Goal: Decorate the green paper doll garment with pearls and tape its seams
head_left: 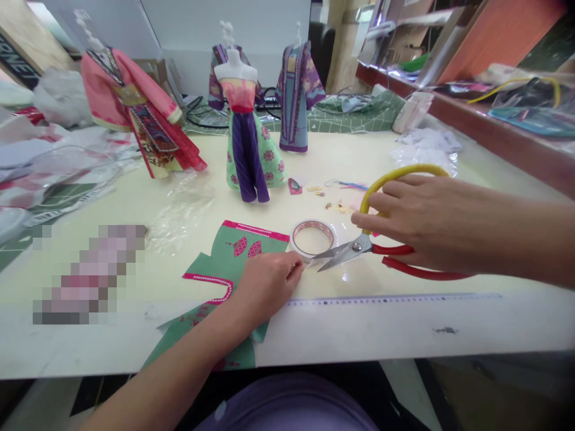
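Observation:
My right hand (pixel 404 221) is wrapped round scissors (pixel 358 246) with one yellow and one red handle; their blades are slightly parted and point left. At the blade tips, my left hand (pixel 274 275) is closed in a pinch on a small whitish, see-through strip (pixel 309 263), probably tape. Just behind the blades lies a roll of tape (pixel 294 236). Under my left hand and forearm is a green cloth piece (pixel 215 245) with pink trim and pink fan-shaped patterns, flat on the table.
Small dressed mannequins (pixel 245 108) stand at the back. A ruler (pixel 386 299) lies near the front edge of the table (pixel 341 335). Small gold trinkets (pixel 341 208) are behind the tape, plastic wrap (pixel 179 209) at the left, and a blurred-out object (pixel 90 272) farther left.

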Motion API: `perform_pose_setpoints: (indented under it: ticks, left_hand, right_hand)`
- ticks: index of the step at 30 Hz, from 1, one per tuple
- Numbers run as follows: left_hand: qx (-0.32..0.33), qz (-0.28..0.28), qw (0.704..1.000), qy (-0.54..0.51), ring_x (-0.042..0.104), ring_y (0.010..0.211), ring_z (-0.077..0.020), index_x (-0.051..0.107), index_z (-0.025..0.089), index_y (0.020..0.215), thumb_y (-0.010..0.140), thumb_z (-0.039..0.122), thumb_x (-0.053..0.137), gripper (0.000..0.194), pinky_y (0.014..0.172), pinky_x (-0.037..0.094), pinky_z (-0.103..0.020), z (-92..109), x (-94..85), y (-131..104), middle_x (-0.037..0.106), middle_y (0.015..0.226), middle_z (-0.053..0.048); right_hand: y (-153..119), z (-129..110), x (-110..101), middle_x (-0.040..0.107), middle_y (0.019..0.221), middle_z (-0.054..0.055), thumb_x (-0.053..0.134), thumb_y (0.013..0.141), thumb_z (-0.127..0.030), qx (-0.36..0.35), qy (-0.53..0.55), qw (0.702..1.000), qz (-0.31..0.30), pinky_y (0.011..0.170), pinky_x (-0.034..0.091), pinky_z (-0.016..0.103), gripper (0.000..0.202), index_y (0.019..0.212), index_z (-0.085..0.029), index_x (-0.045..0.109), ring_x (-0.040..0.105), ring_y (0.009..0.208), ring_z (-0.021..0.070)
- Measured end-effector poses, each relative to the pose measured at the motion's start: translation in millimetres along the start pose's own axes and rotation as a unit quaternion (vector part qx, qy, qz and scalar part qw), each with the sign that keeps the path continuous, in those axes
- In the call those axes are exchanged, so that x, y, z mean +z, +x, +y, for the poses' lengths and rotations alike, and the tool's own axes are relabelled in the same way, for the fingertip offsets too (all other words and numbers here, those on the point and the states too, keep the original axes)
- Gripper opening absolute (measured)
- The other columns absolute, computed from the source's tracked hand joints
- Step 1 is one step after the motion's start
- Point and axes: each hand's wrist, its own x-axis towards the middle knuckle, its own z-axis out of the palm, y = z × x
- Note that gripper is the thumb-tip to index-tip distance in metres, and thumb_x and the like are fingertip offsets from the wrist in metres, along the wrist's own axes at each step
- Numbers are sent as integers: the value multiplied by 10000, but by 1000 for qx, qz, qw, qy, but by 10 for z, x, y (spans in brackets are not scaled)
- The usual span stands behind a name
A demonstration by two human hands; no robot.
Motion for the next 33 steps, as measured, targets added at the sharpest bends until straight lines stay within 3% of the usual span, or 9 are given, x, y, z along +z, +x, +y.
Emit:
perform_pose_setpoints:
  ticks: [3,6,9,12,17,21,26,30,33]
  left_hand:
    - [-17,-18,999,-23,482,501,-111,671,200,719,819,209,525,177,508,286,-227,12,-12,5,613,577,13]
    - [-34,-34,998,-50,467,478,-103,685,205,741,808,192,531,169,497,286,-219,34,-37,13,592,546,31]
    - [-43,-48,995,-71,476,477,-104,696,211,742,817,196,520,192,490,292,-216,56,-57,16,579,525,39]
    - [-56,-48,994,-79,488,481,-114,689,197,742,822,204,506,200,483,295,-221,64,-64,12,574,527,34]
    - [-74,-48,992,-88,495,495,-131,673,167,691,819,210,500,219,485,306,-235,37,-67,-3,568,535,15]
    - [-74,-59,989,-115,465,472,-119,696,161,776,830,239,506,212,476,316,-231,35,-83,-6,519,500,31]
    - [-52,-86,980,-174,476,499,-104,676,206,984,844,286,517,226,486,348,-207,173,-142,-1,543,548,51]
    - [-7,-128,965,-230,527,587,-105,600,280,1171,844,244,512,340,559,388,-205,334,-181,-10,627,685,48]
    - [37,-167,960,-222,534,581,-103,613,294,1157,847,243,507,332,566,397,-207,435,-169,-17,663,754,39]
  right_hand:
    - [-122,20,116,626,882,81,605,729,-345,9,-69,995,-65,535,372,332,335,1042,-233,566,575,744,269]
    - [-167,-73,287,635,994,77,627,706,-264,118,34,992,-5,539,404,315,458,1147,-234,508,599,743,240]
    - [-96,-263,499,642,1015,58,616,709,-216,159,125,979,26,548,427,281,555,1241,-219,457,609,710,199]
    - [35,-437,703,651,1010,35,587,731,-175,153,236,959,44,531,413,249,575,1280,-256,433,621,726,187]
    - [141,-509,939,657,1035,45,611,742,-216,142,267,952,42,626,473,293,548,1263,-248,442,635,825,222]
    - [142,-470,928,664,1012,19,594,744,-154,144,282,947,50,657,483,276,550,1255,-270,429,638,842,199]
    - [19,-424,688,650,990,12,573,741,-128,175,272,943,82,607,467,254,547,1252,-266,433,618,770,173]
    - [-329,-465,573,628,984,57,523,742,-163,233,231,937,120,596,480,294,503,1238,-217,457,586,719,183]
    - [-669,-582,601,612,920,57,491,784,-192,261,228,925,157,550,500,269,485,1266,-199,440,560,627,148]
